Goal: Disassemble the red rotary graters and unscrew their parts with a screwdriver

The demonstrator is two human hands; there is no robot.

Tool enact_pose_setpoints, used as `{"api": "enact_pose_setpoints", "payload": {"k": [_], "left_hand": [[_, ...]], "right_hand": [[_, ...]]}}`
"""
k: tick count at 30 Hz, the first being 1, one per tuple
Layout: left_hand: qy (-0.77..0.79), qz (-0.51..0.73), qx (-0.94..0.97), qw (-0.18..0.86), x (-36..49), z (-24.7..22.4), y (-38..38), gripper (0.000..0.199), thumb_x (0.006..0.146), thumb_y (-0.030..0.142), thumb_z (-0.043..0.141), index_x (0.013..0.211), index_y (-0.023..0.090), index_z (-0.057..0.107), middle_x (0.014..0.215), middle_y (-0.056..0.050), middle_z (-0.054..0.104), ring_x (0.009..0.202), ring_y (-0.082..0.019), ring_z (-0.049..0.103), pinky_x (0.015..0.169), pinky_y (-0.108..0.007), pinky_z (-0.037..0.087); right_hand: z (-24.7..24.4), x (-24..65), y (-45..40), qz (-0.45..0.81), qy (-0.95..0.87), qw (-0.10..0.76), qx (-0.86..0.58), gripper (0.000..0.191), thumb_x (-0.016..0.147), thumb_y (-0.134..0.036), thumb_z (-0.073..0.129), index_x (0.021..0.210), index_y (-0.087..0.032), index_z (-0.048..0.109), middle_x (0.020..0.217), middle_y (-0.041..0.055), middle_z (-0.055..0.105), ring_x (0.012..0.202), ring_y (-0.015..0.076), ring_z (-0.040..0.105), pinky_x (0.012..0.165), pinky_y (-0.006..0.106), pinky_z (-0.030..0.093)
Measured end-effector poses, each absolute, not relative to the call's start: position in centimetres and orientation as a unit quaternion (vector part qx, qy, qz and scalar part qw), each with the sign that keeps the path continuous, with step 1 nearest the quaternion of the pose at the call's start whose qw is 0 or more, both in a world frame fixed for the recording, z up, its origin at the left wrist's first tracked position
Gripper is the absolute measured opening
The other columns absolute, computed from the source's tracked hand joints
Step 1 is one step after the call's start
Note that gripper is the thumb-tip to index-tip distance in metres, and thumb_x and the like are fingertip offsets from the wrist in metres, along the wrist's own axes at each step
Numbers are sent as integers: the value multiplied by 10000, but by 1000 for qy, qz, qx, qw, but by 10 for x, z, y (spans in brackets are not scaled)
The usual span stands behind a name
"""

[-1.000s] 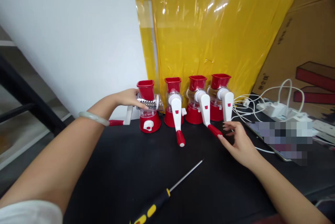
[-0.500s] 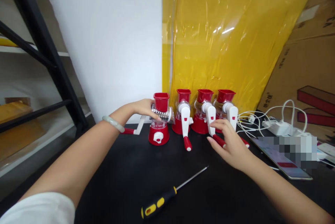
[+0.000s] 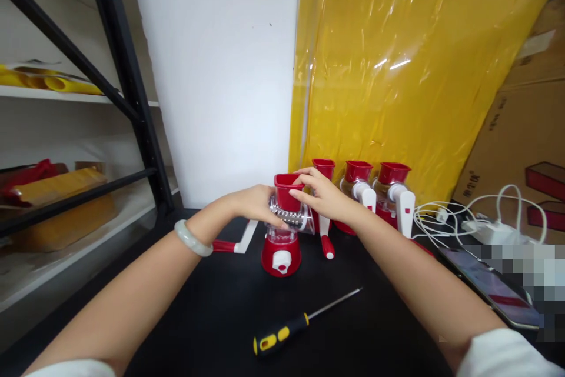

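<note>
A red and white rotary grater (image 3: 281, 252) stands upright on the black table, its crank pointing left. My left hand (image 3: 258, 205) is wrapped round the clear body of this grater from the left, with the metal drum showing beside the thumb. At the red square hopper (image 3: 288, 196) on top, my right hand (image 3: 318, 192) has its thumb and fingers on the right side, gripping it. A black and yellow screwdriver (image 3: 282, 336) lies in front, its tip toward the right.
Behind and to the right stand several similar graters (image 3: 358, 172). White cables (image 3: 498, 230) and a phone (image 3: 494, 289) lie on the right. A black-framed shelf (image 3: 145, 124) is at the left, a cardboard box (image 3: 507, 130) at the right.
My right hand has moved left from the cranks of the other graters to the hopper. The grater in my left hand now stands nearer, and the camera view has shifted.
</note>
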State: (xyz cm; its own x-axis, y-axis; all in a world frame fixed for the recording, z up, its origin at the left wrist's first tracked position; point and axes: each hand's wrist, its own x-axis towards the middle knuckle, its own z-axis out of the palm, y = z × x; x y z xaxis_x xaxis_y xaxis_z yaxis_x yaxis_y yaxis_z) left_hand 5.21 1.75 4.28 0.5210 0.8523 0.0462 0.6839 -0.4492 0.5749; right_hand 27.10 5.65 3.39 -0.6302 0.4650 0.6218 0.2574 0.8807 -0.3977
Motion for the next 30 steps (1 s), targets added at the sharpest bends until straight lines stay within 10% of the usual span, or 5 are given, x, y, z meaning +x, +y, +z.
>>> {"api": "enact_pose_setpoints", "payload": {"k": [14,20,30], "left_hand": [[480,157,819,274,54,41,23,584,538,443,810,1056,216,663,986,-33,731,853,-238,682,751,-323,513],[517,162,804,243,53,38,19,614,536,493,801,1053,207,634,962,-37,725,845,-237,681,725,-304,513],[577,165,785,156,49,30,21,647,587,583,715,1132,242,637,1008,-37,722,880,-278,665,756,-331,478]], "right_hand": [[47,269,76,326,-810,460,-161,373,725,-497,724,680,-172,548,1232,86,493,1093,207,574,969,438,462],[66,298,83,215,-765,587,-154,331,831,-481,621,718,-189,513,1283,84,526,1221,250,510,990,492,431],[9,396,49,10,-825,433,-363,263,832,-383,629,659,-196,566,1268,122,586,1220,280,535,1003,456,414]]}}
